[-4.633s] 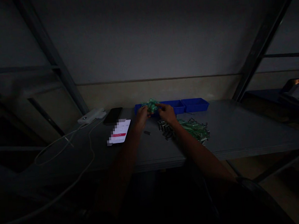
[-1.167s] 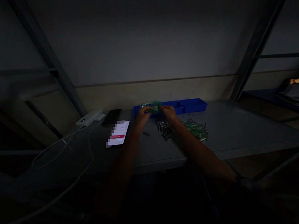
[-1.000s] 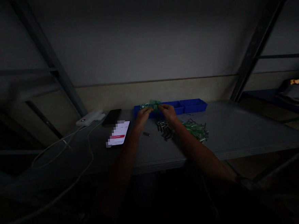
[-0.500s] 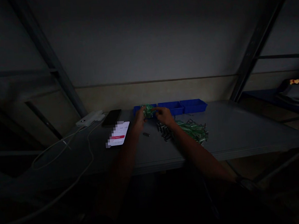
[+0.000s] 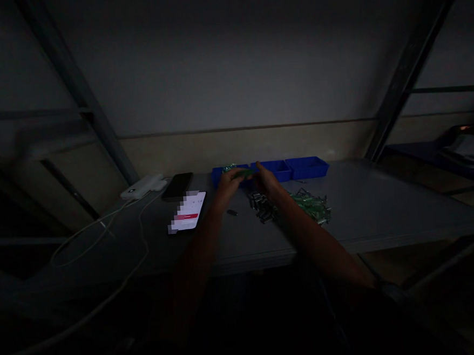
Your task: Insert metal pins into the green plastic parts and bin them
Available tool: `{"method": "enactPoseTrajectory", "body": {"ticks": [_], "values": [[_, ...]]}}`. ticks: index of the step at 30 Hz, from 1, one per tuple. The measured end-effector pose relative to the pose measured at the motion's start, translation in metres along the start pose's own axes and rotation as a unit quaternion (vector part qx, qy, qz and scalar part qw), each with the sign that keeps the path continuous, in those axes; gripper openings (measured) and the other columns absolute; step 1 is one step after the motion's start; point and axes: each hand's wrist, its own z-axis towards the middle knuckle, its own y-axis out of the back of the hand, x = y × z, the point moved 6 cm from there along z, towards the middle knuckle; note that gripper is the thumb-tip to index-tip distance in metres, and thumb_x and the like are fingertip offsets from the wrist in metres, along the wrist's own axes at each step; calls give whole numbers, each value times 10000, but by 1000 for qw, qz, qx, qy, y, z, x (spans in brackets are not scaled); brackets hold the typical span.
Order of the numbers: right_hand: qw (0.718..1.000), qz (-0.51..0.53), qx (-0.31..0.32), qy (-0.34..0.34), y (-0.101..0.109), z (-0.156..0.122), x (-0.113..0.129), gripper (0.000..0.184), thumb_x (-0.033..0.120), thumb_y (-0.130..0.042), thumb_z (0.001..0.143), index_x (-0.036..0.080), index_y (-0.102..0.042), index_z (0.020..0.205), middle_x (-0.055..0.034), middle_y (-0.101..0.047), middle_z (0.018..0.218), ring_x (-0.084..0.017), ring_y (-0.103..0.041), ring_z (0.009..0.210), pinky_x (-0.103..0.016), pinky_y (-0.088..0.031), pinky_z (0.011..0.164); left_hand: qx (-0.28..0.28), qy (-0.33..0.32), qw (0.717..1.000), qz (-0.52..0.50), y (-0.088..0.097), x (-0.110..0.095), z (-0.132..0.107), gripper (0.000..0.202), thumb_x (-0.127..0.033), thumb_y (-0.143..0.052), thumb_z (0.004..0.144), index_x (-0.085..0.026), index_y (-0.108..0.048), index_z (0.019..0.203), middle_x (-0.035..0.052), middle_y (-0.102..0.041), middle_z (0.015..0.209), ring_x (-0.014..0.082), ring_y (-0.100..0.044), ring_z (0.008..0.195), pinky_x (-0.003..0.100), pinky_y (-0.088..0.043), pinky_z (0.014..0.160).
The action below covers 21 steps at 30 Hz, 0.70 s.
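A small green plastic bag (image 5: 245,173) is stretched between my two hands, over the front of the left blue bin (image 5: 216,174). My left hand (image 5: 228,185) grips its left end, fingers closed. The fingers of my right hand (image 5: 266,182) close on the other end; dim light and blur hide the exact grip. Crinkled clear-green plastic (image 5: 229,168) shows in the left bin behind my left hand. Below my right hand lies a heap of small metal parts (image 5: 263,207), beside a pile of green plastic and metal pieces (image 5: 310,206), partly covered by my forearm.
A middle blue bin (image 5: 279,170) and a right blue bin (image 5: 307,167) stand along the wall. One loose metal piece (image 5: 232,212) lies on the grey table (image 5: 368,201). To the left are a lit phone (image 5: 191,213), a dark flat device (image 5: 177,186), and a white box (image 5: 142,187) with cables.
The bunched green plastic my left hand held up is now a flatter strip between both hands. My right hand has turned, its pointing finger no longer reaching left. Crinkled plastic now shows in the left bin.
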Motion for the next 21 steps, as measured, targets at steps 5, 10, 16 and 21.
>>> {"method": "enactPoseTrajectory", "body": {"ticks": [5, 10, 16, 21], "values": [[997, 26, -70, 13, 5, -4, 3, 241, 349, -498, 781, 180, -546, 617, 71, -352, 430, -80, -303, 377, -230, -216, 403, -23, -39, 998, 37, 5, 1, 2, 261, -89, -557, 686, -204, -733, 841, 31, -685, 1114, 203, -552, 1150, 402, -326, 1085], [978, -63, -152, 127, 14, -10, 19, 249, 326, -477, 765, 170, -561, 591, 47, -440, 494, -102, -424, 509, -220, -303, 510, -33, -11, 999, 31, 5, 5, 2, 235, -145, -565, 710, -202, -734, 862, 37, -680, 1118, 216, -558, 1132, 394, -359, 1053], [916, -220, -156, 299, 2, -25, 40, 280, 253, -440, 813, 162, -699, 868, -54, -706, 834, -167, -609, 743, -263, -440, 725, -78, 73, 994, 3, 10, 12, 2, 472, -566, -416, 846, -199, -705, 773, 76, -708, 1022, 249, -575, 1096, 381, -430, 943], [901, -246, -100, 343, -11, -33, 44, 316, 193, -438, 808, 145, -708, 965, -72, -720, 933, -169, -639, 811, -266, -468, 801, -85, 157, 982, -58, 13, 21, 0, 617, -627, -258, 867, -177, -674, 793, 114, -714, 942, 230, -618, 973, 343, -473, 794]]}}
